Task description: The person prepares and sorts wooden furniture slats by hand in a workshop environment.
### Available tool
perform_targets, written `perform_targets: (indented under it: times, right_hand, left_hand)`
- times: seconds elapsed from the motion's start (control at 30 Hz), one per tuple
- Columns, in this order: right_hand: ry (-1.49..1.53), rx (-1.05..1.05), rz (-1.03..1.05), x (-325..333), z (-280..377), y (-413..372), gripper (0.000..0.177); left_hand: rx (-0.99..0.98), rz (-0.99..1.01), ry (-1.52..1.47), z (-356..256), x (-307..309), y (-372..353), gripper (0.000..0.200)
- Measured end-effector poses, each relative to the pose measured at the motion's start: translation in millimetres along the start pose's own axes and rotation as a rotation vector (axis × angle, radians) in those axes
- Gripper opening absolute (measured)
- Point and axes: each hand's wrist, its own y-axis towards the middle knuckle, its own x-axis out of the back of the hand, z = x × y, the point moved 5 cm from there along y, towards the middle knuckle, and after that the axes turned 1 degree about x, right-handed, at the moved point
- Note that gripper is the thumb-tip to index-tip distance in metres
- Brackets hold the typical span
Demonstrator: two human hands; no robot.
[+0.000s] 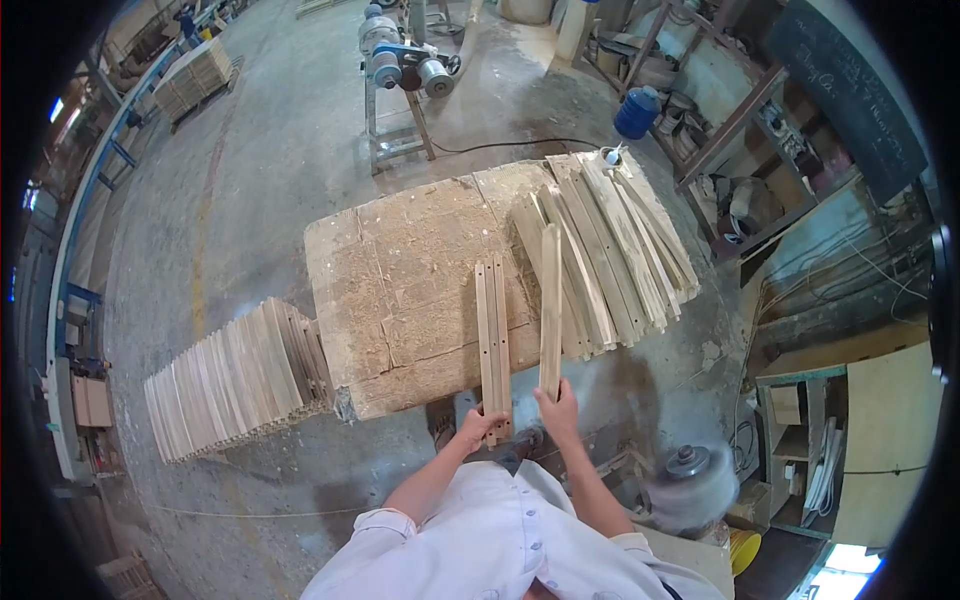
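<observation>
Two narrow wooden slats with drilled holes [490, 330] lie side by side, with my left hand [480, 428] closed around their near end. Their far ends reach over the cardboard-covered table [400, 290]. My right hand [558, 408] grips the near end of a single wooden slat [551, 300], which points away from me beside the pile. To the right on the table lies a pile of loose wooden slats [605, 250], fanned at slightly different angles. A small white bottle [612, 157] stands at the pile's far end.
A long stack of wooden slats [230, 380] sits on the floor to the left. A blurred spinning machine [690, 480] is close by my right side. Beyond the table stands a motorized machine on a frame [410, 65], its black cable [520, 145] trailing right toward a blue jug [638, 112].
</observation>
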Motion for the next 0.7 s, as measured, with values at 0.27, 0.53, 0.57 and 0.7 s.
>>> perform_targets:
  times: [0.27, 0.53, 0.57, 0.7]
  right_hand:
    - [-0.283, 0.044, -0.089, -52, -32, -41, 0.032]
    - [-0.298, 0.095, -0.035, -82, -47, -33, 0.052]
    - [-0.254, 0.063, -0.014, -82, -53, -33, 0.052]
    - [-0.142, -0.057, 0.005, -83, -51, -34, 0.053]
  left_hand:
    - [0.176, 0.071, -0.075, -16, 3, 1, 0.057]
    - [0.151, 0.15, -0.042, -23, 14, 31, 0.065]
    - [0.16, 0.165, -0.031, -24, 15, 31, 0.065]
    - [0.179, 0.204, 0.023, -26, 16, 37, 0.067]
